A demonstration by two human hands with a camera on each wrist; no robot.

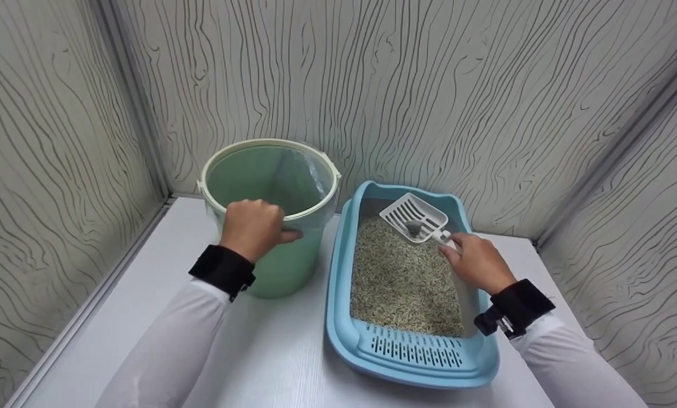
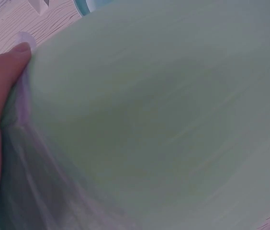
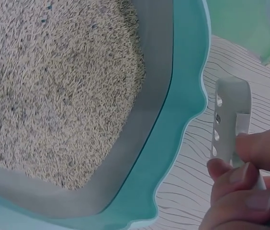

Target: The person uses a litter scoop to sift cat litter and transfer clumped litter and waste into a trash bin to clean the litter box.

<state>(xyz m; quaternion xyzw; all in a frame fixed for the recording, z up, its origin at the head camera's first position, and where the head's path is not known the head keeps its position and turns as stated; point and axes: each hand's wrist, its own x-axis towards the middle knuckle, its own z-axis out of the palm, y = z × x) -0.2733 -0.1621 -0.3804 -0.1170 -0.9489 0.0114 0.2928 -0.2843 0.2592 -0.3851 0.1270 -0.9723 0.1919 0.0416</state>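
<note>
My left hand [image 1: 253, 226] grips the near rim of a green bucket [image 1: 284, 266], which has a clear plastic bag [image 1: 316, 173] over its rim. In the left wrist view the thumb [image 2: 3, 79] presses on the bag-covered edge; the other fingers are hidden. With my right hand [image 1: 477, 262] I hold a white slotted litter scoop [image 1: 398, 218] by its handle, above the far part of a blue litter box [image 1: 341, 283]. A dark grey clump [image 1: 413, 228] lies in the scoop near the handle. Beige granular litter [image 1: 401, 283] covers the floor of the box.
Bucket and litter box stand side by side on a white table [image 1: 276, 351]. Wood-patterned panels [image 1: 372, 96] close off the back and both sides. The box has a slotted step [image 1: 415, 348] at its near end.
</note>
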